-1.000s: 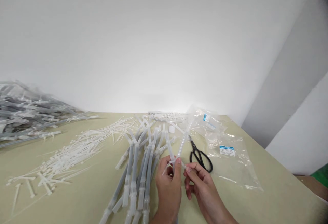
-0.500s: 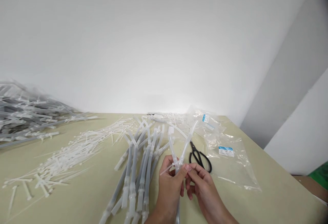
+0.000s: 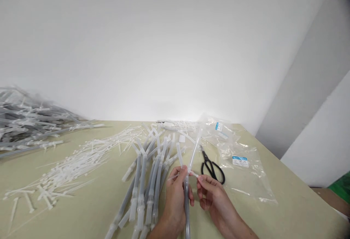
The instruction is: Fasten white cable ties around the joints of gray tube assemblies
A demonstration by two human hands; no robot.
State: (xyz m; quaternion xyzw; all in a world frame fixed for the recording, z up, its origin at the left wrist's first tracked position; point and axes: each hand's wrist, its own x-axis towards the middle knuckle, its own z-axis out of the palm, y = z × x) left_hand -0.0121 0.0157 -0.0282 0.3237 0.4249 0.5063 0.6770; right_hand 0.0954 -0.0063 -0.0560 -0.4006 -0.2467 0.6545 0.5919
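My left hand [image 3: 176, 191] is closed around a clear plastic tube [image 3: 187, 206] just below its Y-shaped fork, whose two branches point up and away. A white cable tie [image 3: 194, 174] passes round the tube at the fork, with one end sticking out to the left past my left fingers. Its other end, on the right, is pinched between the thumb and finger of my right hand [image 3: 212, 195]. Fingers of the left hand hide part of the joint. Left of my hands lies a group of similar forked tubes [image 3: 142, 184] with white end pieces.
Loose white cable ties [image 3: 82, 162] lie spread on the table at left. Farther left is a large heap of tubes [image 3: 32, 122]. Black-handled scissors [image 3: 210, 166] lie right of my hands, beside clear plastic bags [image 3: 248, 177] with blue-and-white labels. A wall closes off the back.
My right hand has drawn slightly away from the left, and the cable tie end now shows between them. The forked tube has turned and shifted a little left.
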